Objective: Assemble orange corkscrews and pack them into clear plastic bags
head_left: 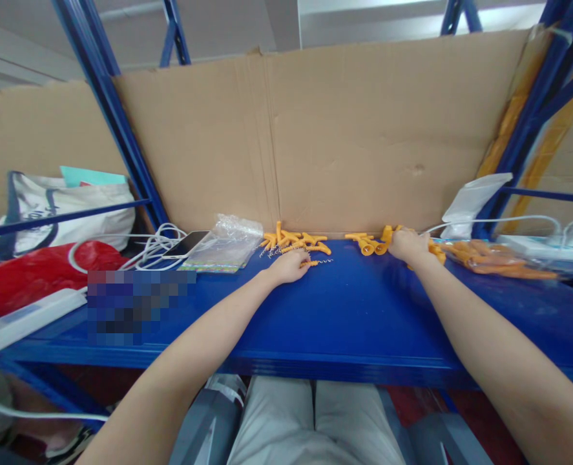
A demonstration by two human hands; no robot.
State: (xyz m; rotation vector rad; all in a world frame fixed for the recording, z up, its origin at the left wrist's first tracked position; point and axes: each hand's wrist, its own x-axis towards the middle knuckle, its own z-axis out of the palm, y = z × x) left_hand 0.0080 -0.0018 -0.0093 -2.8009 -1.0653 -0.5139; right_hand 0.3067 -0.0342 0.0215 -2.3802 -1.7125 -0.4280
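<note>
My left hand [290, 265] rests knuckles-up on the blue shelf [344, 316], fingers curled over a small orange piece with a wire spring [318, 262], right in front of a pile of orange plastic parts [296, 241]. My right hand [409, 245] is closed among a second group of orange parts [369, 244] near the cardboard back wall [364, 135]; what its fingers hold is hidden.
A clear plastic bag [225, 244], a phone [185, 244] and white cables [155, 248] lie left of the parts. A bag of orange parts [497, 259] and a white power strip [548, 244] sit on the right. A red bag [29, 274] and blue rack posts [116, 123] stand left.
</note>
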